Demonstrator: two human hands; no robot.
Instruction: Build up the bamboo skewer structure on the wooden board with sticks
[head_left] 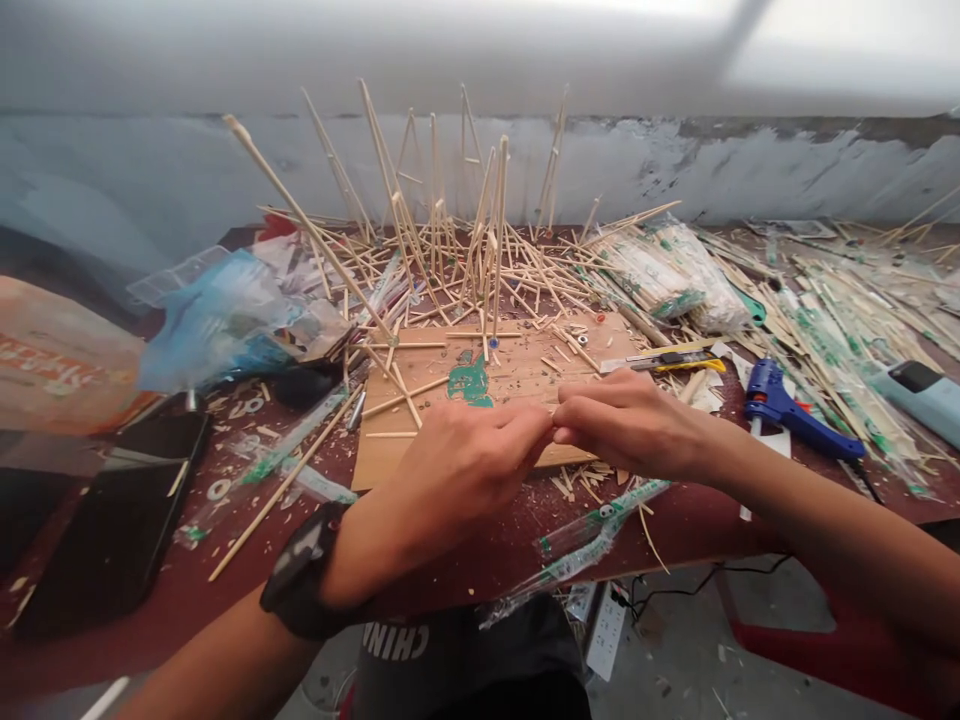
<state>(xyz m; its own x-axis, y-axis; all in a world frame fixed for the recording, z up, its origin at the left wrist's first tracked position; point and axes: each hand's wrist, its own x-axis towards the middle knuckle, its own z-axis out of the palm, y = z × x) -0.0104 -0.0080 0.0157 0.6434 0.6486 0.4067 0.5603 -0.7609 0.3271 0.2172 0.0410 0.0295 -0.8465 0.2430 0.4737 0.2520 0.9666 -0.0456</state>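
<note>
My left hand [480, 450] and my right hand [626, 420] meet fingertip to fingertip above the front of a wooden board [525, 375]. Both are closed in a pinch, and whatever sits between the fingers is hidden or too small to name. A black watch [304, 575] is on my left wrist. On the board, a green patch [469, 380] and wood chips show just beyond my hands. Thin wooden sticks [405, 395] lie on its left side. A yellow utility knife [671, 360] rests past my right hand.
Upright stick structures [495, 230] stand at the back among heaps of loose sticks. A blue glue gun [795, 410] lies at right, near torn chopstick wrappers [847, 350]. A black phone [127, 520] and blue plastic bag [217, 310] are at left. A power strip [606, 635] hangs below the table edge.
</note>
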